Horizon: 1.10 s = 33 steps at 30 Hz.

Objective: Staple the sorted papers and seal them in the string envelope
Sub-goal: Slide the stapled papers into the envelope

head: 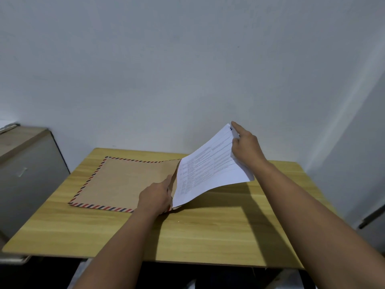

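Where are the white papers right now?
In the head view, the white papers are right of centre above the wooden table, gripped by the right hand, their lower edge entering the envelope the left hand holds open.

Head-worn view, forward and down, close over table [208, 230]

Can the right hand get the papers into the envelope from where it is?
Probably yes. The left hand holds the envelope mouth open, the right hand grips the papers at their far end, and their near edge already sits at the opening with nothing between.
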{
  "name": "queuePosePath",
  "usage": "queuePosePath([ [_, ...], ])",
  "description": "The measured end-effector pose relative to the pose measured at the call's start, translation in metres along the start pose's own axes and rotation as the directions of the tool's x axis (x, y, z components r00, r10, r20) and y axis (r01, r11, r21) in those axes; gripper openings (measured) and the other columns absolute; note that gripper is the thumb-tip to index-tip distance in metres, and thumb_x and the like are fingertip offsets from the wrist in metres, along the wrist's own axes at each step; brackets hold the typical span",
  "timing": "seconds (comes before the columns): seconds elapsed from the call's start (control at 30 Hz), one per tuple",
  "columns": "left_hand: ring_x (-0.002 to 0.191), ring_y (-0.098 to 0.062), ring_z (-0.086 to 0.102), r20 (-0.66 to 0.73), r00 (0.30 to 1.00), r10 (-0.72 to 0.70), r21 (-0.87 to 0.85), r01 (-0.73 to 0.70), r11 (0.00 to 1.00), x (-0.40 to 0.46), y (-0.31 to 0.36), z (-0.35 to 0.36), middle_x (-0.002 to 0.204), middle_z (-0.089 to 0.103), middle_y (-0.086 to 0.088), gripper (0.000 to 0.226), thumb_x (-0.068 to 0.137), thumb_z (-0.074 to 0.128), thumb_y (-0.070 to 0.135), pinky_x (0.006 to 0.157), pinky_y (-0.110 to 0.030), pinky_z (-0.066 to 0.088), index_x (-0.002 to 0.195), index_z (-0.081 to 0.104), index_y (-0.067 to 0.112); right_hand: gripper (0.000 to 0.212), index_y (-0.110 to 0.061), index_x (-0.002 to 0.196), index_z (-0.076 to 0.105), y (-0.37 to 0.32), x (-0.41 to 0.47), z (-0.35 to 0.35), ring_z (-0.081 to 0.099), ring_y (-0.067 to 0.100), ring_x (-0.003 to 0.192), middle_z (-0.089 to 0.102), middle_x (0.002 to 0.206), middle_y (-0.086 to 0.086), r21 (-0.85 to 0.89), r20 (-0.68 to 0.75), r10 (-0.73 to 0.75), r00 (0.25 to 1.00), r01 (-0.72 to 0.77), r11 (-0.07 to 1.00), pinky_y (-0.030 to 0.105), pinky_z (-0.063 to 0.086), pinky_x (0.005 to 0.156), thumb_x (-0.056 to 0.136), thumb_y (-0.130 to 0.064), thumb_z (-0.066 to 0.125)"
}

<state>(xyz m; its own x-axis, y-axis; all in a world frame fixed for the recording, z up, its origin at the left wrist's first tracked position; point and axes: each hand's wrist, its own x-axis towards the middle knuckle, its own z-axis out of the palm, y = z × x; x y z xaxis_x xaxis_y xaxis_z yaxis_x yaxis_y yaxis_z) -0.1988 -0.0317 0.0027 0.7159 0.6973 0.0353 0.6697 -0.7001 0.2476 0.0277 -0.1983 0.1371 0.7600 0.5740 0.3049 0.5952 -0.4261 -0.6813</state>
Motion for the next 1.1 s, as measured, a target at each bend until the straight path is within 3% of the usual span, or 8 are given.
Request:
queuePosePath([
  [0.1,0.081,-0.022,0.06,0.004,1.0,-0.005,0.039,0.005,0.999,0.0,0.002,0.003,0.099,0.066,-0.003,0.063,0.1,0.043,0.031,0.06,-0.033,0.048,0.159,0.02,0.032,0.062,-0.028,0.161,0.039,0.001,-0.009,0.014,0.062,0.024,0.092,0.064,0.138,0.017,0.003,-0.003,-0.005,1.0,0.005,1.0,0.025,0.044,0.084,0.103,-0.006,0.039],
  [0.23,0.081,-0.024,0.058,0.027,0.999,-0.018,0.066,0.016,0.998,0.0,0.005,0.003,0.094,0.063,-0.002,0.069,0.098,0.046,0.028,0.066,-0.035,0.052,0.16,0.015,0.032,0.061,-0.028,0.161,0.039,-0.005,-0.026,0.03,0.062,0.03,0.125,0.059,0.148,0.007,0.081,-0.02,0.055,0.998,-0.054,0.995,0.032,0.051,0.09,0.105,-0.003,0.038],
  [0.37,0.074,-0.021,0.054,0.02,0.999,0.029,0.093,-0.031,0.995,-0.005,0.012,-0.003,0.076,0.046,0.006,0.068,0.094,0.055,0.023,0.061,-0.034,0.05,0.154,0.024,0.03,0.06,-0.028,0.161,0.039,-0.004,-0.035,0.042,0.064,0.036,0.119,0.066,0.136,0.015,0.077,-0.049,0.094,0.994,-0.09,0.993,0.041,0.053,0.097,0.106,-0.003,0.038],
  [0.53,0.076,-0.021,0.053,0.034,0.999,0.009,0.138,-0.014,0.99,-0.006,0.019,-0.005,0.089,0.058,0.002,0.075,0.089,0.063,0.019,0.059,-0.033,0.045,0.152,0.024,0.026,0.059,-0.027,0.161,0.039,0.0,-0.031,0.041,0.063,0.026,0.102,0.063,0.143,0.009,0.071,-0.076,0.133,0.988,-0.128,0.989,0.03,0.051,0.087,0.106,-0.004,0.038],
  [0.63,0.079,-0.024,0.054,0.021,1.0,-0.011,0.15,0.008,0.989,-0.004,0.02,0.0,0.102,0.065,-0.001,0.071,0.088,0.061,0.025,0.062,-0.033,0.048,0.15,0.028,0.028,0.059,-0.026,0.159,0.042,0.001,-0.025,0.033,0.064,0.031,0.114,0.065,0.139,0.012,0.068,-0.099,0.128,0.987,-0.122,0.99,0.034,0.052,0.094,0.105,-0.003,0.038],
  [0.77,0.08,-0.025,0.059,-0.032,0.999,0.014,0.171,-0.009,0.985,-0.003,0.029,0.0,0.102,0.067,-0.003,0.059,0.093,0.058,0.03,0.061,-0.033,0.046,0.147,0.034,0.025,0.06,-0.027,0.158,0.044,0.0,-0.021,0.033,0.064,0.029,0.108,0.065,0.138,0.01,0.09,-0.113,0.129,0.985,-0.119,0.989,0.036,0.054,0.094,0.104,-0.002,0.038],
  [0.93,0.077,-0.028,0.055,-0.117,0.991,0.058,0.169,-0.038,0.985,-0.003,0.045,-0.01,0.103,0.069,-0.005,0.052,0.098,0.047,0.021,0.062,-0.034,0.039,0.148,0.037,0.023,0.057,-0.029,0.159,0.041,0.0,-0.024,0.055,0.059,0.017,0.101,0.064,0.141,0.004,0.153,-0.114,0.129,0.985,-0.111,0.982,0.024,0.047,0.082,0.106,-0.007,0.039],
  [1.1,0.072,-0.026,0.051,-0.141,0.988,0.067,0.11,-0.052,0.993,-0.002,0.056,-0.02,0.092,0.066,-0.003,0.061,0.095,0.049,0.017,0.061,-0.033,0.04,0.153,0.033,0.026,0.059,-0.027,0.165,0.029,-0.002,-0.04,0.074,0.054,0.024,0.135,0.05,0.157,0.004,0.216,0.002,0.106,0.994,-0.104,0.971,0.022,0.04,0.096,0.109,-0.015,0.045],
])
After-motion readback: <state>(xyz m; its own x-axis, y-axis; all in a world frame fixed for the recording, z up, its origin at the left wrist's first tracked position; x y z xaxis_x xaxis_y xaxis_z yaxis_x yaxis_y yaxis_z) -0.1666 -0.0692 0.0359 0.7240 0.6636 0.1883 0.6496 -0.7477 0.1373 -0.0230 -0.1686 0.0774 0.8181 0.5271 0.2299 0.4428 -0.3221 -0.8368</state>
